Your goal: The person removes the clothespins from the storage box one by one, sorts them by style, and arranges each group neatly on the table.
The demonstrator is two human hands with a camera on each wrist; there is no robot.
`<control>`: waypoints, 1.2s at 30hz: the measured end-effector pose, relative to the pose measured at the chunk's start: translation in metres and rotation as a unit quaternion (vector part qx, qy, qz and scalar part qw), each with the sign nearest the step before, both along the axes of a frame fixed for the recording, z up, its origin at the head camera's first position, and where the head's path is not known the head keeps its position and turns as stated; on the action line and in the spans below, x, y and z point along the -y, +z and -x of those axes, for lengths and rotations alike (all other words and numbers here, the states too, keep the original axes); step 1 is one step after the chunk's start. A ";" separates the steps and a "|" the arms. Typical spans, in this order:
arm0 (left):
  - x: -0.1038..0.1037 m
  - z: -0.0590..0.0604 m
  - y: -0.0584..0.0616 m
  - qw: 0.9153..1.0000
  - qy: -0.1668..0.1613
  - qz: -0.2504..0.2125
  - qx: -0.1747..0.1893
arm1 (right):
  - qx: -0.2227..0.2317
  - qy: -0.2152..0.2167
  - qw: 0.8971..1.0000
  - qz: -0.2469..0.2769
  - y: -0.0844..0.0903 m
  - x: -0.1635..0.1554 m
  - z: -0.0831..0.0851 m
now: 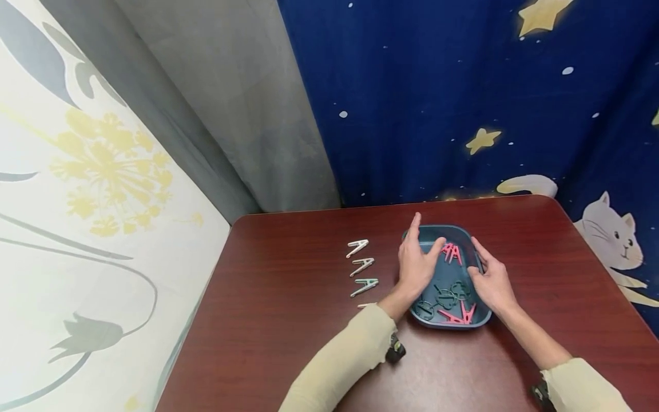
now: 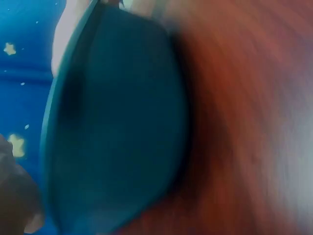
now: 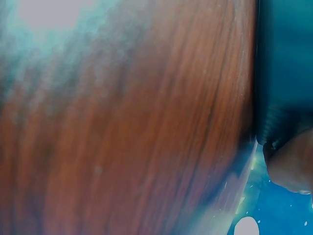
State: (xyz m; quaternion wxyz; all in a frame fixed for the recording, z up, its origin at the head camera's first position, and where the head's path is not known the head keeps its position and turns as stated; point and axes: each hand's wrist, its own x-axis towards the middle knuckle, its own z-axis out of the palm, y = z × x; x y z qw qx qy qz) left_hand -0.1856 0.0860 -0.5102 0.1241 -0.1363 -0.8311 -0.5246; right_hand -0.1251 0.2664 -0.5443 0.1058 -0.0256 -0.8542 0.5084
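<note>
"Dark-red, wood-grained tabletop; where's the blue, rounded-rectangular, smooth-walled tray?"

"Between the hands. Right hand grips its rim; left hand is spread, unclenched, alongside. Better hold it level, both sides supported."

"Contents?"

"Thin green rings nearer the wrists; rigid-looking pink A-shaped clips, some near the left thumb."

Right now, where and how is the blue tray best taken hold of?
Probably the blue tray is best pinched at both long rims, from left and right: its walls stand up, and its oblong shape is narrower that way.
</note>
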 end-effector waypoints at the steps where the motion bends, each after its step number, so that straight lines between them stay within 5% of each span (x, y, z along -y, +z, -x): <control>1: -0.007 -0.001 -0.003 1.000 0.005 -0.008 0.011 | -0.001 0.001 1.000 0.000 -0.001 0.000 0.000; 9: -0.037 0.003 -0.017 0.996 0.063 -0.032 0.055 | -0.005 0.003 1.000 -0.001 -0.001 0.003 0.001; 19: -0.048 0.005 -0.021 0.984 0.084 0.041 0.153 | -0.012 -0.006 1.000 -0.003 0.002 -0.001 0.000; 36: -0.048 0.005 -0.026 0.971 0.071 0.171 0.155 | 0.001 -0.006 1.000 -0.005 -0.001 -0.001 0.001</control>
